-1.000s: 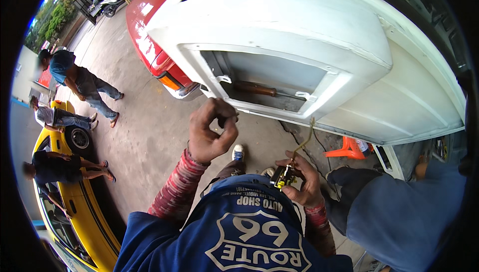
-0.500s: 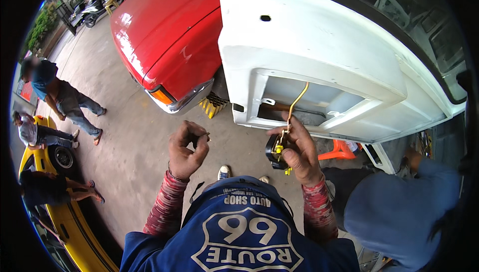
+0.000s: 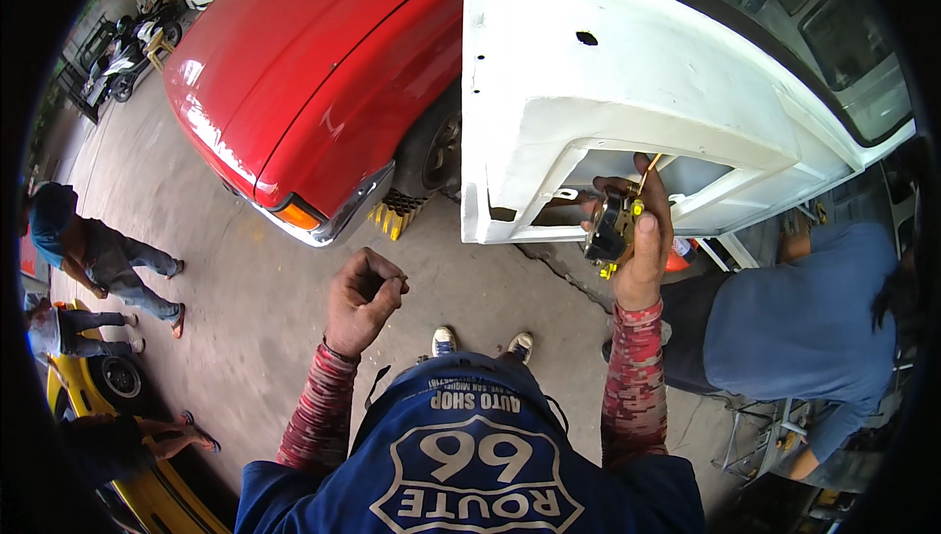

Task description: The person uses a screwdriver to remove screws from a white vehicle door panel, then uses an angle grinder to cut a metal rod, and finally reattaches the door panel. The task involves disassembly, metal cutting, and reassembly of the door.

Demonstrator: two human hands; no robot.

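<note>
My right hand (image 3: 642, 262) grips a black and brass-coloured door latch (image 3: 610, 225) with bright yellow plastic parts. A thin golden rod (image 3: 650, 171) rises from the latch past my fingers. Both are at the rectangular opening in a white vehicle door panel (image 3: 549, 64), and my fingertips overlap that opening. Whether the latch is inside it or just in front, I cannot tell. Left of the panel, over the floor, my left hand (image 3: 363, 304) is closed in a pinch. Something tiny and dark shows at its fingertips, too small to name.
A red vehicle (image 3: 323, 73) stands left of the white panel, with a yellow-and-black block (image 3: 394, 216) near its wheel. At right a co-worker in a blue shirt (image 3: 794, 318) bends close by. Several people and a yellow car (image 3: 74, 377) are at far left.
My right hand has moved up and right with the latch, to the panel opening. My left hand stays pinched in about the same place. The view has shifted, and the co-worker's arm now reaches down.
</note>
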